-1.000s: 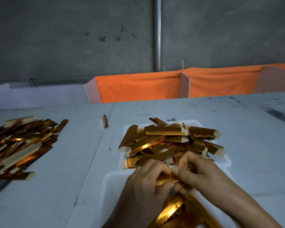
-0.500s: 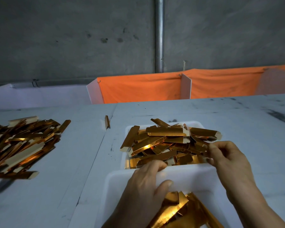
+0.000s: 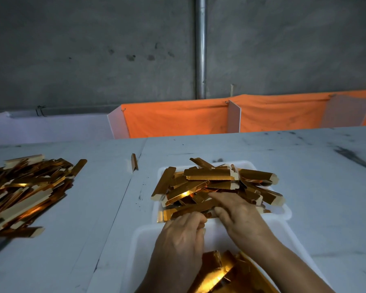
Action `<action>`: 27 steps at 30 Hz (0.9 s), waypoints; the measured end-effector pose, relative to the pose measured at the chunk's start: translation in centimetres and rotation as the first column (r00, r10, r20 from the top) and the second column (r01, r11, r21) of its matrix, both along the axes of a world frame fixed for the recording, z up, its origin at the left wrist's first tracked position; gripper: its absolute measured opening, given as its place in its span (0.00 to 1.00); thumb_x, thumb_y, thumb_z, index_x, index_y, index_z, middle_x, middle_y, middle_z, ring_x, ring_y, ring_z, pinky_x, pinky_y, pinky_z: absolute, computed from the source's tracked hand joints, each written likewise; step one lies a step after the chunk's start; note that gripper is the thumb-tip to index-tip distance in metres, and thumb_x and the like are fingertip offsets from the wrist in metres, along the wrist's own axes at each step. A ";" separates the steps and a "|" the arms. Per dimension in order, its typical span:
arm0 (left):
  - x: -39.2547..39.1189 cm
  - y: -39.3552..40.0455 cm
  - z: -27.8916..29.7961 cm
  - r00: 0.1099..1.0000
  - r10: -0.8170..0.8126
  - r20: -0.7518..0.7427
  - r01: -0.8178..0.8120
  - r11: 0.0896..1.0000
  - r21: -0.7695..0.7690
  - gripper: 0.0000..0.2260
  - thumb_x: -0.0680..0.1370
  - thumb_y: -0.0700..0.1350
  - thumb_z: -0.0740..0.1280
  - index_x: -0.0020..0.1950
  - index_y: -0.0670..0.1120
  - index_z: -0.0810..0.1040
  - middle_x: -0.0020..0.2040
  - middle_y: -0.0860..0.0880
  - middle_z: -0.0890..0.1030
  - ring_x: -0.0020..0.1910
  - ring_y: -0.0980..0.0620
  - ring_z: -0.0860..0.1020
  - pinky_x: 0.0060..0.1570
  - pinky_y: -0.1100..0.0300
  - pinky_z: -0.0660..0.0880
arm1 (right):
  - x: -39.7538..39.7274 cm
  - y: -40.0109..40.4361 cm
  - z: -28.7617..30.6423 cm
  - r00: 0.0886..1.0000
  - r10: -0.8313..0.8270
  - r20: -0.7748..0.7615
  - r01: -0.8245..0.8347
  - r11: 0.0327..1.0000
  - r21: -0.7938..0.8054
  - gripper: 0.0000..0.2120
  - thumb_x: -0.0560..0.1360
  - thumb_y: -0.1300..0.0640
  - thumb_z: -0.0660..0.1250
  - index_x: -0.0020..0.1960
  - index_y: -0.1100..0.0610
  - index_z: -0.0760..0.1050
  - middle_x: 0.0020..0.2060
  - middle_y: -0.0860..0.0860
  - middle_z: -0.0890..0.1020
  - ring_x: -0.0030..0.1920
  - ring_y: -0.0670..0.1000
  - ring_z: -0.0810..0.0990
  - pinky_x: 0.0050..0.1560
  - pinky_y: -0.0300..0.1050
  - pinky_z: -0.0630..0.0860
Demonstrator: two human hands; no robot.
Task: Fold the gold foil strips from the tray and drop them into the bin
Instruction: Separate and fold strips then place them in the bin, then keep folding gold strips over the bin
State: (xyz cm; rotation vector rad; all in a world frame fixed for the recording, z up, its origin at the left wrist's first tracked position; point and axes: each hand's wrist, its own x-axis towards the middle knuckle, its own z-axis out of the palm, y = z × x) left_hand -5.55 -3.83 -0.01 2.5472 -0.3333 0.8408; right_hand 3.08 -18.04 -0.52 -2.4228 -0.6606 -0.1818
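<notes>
The right hand [image 3: 239, 214] is laid, fingers extended, on the gold foil strips [image 3: 209, 182] in the tray [image 3: 283, 212]; the left hand [image 3: 182, 233] is curled beside it — seemingly pinching one strip. Beyond them, a scuffed white table [image 3: 304, 166] is backed by orange cloth [image 3: 178, 119] and a grey concrete wall [image 3: 93, 49].

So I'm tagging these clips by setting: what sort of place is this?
Probably a small packaging workshop: heaps of gold strips on a worktable, bare concrete wall, orange cloth dividers.
</notes>
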 end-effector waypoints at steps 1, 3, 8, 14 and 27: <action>0.0 0.1 -0.1 1.000 0.002 0.008 -0.002 1.000 0.010 0.07 0.68 0.39 0.71 0.44 0.47 0.81 0.36 0.55 0.82 0.34 0.60 0.79 0.32 0.71 0.71 | 0.1 0.3 -0.3 1.000 0.014 -0.008 -0.015 0.999 -0.049 0.20 0.82 0.52 0.56 0.73 0.42 0.63 0.70 0.44 0.68 0.69 0.46 0.65 0.69 0.41 0.64; -0.1 0.1 0.0 1.000 0.014 0.019 -0.014 1.000 0.005 0.06 0.68 0.37 0.71 0.43 0.46 0.81 0.35 0.54 0.81 0.33 0.59 0.79 0.31 0.68 0.74 | 0.4 0.7 -0.7 1.000 0.012 -0.003 -0.012 0.993 -0.117 0.20 0.82 0.52 0.55 0.73 0.41 0.62 0.71 0.44 0.66 0.70 0.47 0.63 0.71 0.42 0.62; -0.3 -0.5 0.3 1.000 0.026 -0.003 -0.026 1.000 0.001 0.08 0.67 0.36 0.74 0.42 0.47 0.81 0.35 0.54 0.81 0.32 0.56 0.79 0.29 0.70 0.71 | 1.0 0.9 -0.4 0.998 -0.066 0.001 0.065 0.988 0.142 0.12 0.78 0.55 0.65 0.61 0.48 0.77 0.56 0.45 0.78 0.60 0.47 0.73 0.61 0.41 0.71; -0.2 -0.2 0.5 0.992 0.129 -0.015 -0.129 0.991 -0.027 0.10 0.68 0.40 0.67 0.47 0.46 0.82 0.40 0.53 0.82 0.34 0.53 0.80 0.32 0.64 0.78 | 0.5 -1.4 1.0 0.989 -0.147 -0.023 0.131 0.782 0.609 0.10 0.75 0.55 0.68 0.45 0.39 0.78 0.44 0.42 0.82 0.48 0.41 0.80 0.48 0.33 0.75; 0.0 -0.3 -0.3 0.960 0.171 -0.220 -0.177 0.984 -0.009 0.17 0.81 0.52 0.56 0.70 0.58 0.61 0.66 0.61 0.66 0.61 0.61 0.67 0.63 0.71 0.65 | 1.3 -2.8 -0.1 0.921 -0.087 -0.381 0.321 0.723 0.612 0.14 0.77 0.59 0.67 0.53 0.40 0.77 0.49 0.42 0.79 0.50 0.45 0.79 0.49 0.38 0.76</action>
